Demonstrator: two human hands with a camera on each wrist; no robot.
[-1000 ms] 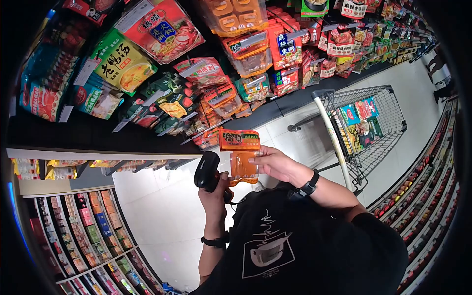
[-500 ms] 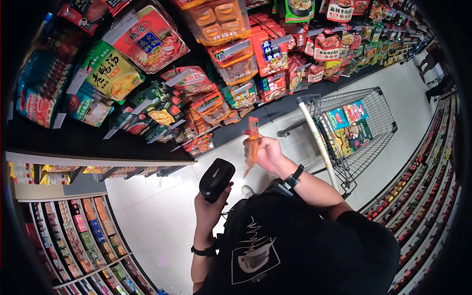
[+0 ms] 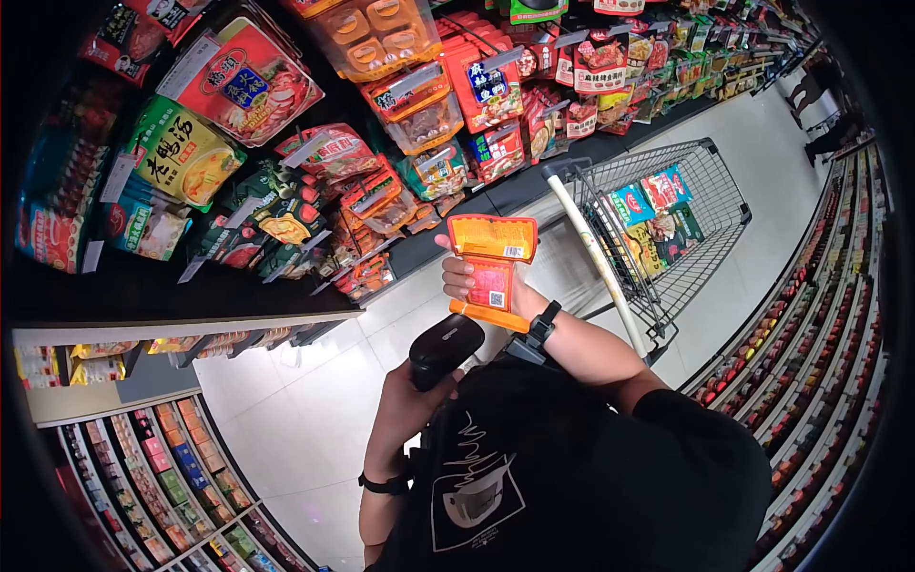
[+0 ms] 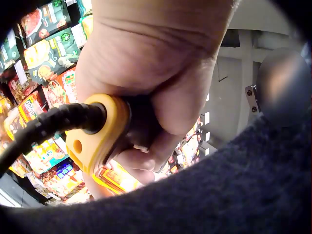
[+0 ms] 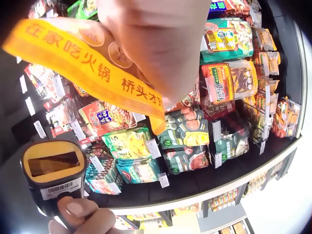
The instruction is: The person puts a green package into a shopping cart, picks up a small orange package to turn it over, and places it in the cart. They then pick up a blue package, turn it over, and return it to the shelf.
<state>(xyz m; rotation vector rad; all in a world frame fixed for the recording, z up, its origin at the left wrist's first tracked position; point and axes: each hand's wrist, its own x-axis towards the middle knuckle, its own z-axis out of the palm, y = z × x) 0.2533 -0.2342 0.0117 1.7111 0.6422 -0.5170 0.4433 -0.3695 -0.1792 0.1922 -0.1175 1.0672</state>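
My left hand (image 3: 405, 400) grips a black barcode scanner (image 3: 446, 345). In the left wrist view its yellow handle end (image 4: 109, 134) shows, with a coiled black cable (image 4: 48, 126) coming out. My right hand (image 3: 459, 276) holds an orange and red seasoning packet (image 3: 494, 276), fingers curled over its left side. The packet's back faces up in the head view, with a barcode (image 3: 513, 252) on its upper part and a square code lower down. Just below and left of the packet is the scanner's head. The right wrist view shows the scanner's yellow-framed window (image 5: 54, 163).
Shelves of hanging seasoning packets (image 3: 186, 153) line the far left side. A wire shopping cart (image 3: 701, 224) with several packets in it stands to the right. Long product racks (image 3: 810, 334) curve along the right edge, and another shelf (image 3: 157, 458) is at lower left.
The packet has turned from its front, through edge-on, to its back. The scanner has swung to point up and right, and now sits close below the packet.
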